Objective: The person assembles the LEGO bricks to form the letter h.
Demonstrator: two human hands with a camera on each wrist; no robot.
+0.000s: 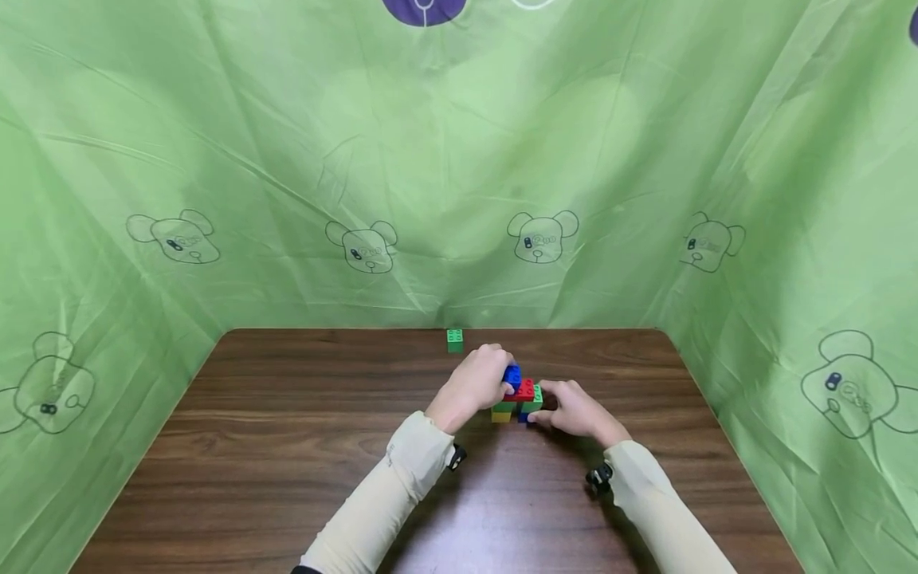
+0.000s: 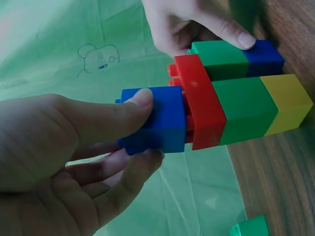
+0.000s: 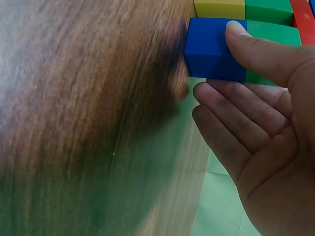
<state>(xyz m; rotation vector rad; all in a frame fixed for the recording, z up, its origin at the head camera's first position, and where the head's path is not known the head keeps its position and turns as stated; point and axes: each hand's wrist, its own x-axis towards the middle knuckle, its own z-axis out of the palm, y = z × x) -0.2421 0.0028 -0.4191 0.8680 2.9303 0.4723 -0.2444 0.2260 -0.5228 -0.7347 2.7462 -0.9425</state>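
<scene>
A small toy-brick structure stands on the table. Its left column is a green brick (image 2: 246, 105) over a yellow brick (image 2: 288, 103); its right column is a green brick (image 3: 275, 42) over a blue brick (image 3: 211, 51). Across them lies a red brick (image 2: 204, 101). My left hand (image 1: 479, 381) pinches an upper blue brick (image 2: 165, 120) between thumb and fingers, at the red brick's studs. Some red studs show between the two, so a small gap seems to remain. My right hand (image 1: 574, 409) holds the right column, thumb on one side and fingers on the other.
A loose green brick (image 1: 455, 341) sits near the far edge of the brown wooden table (image 1: 287, 446). Green cloth (image 1: 445, 159) printed with bear faces hangs behind the table and along both sides.
</scene>
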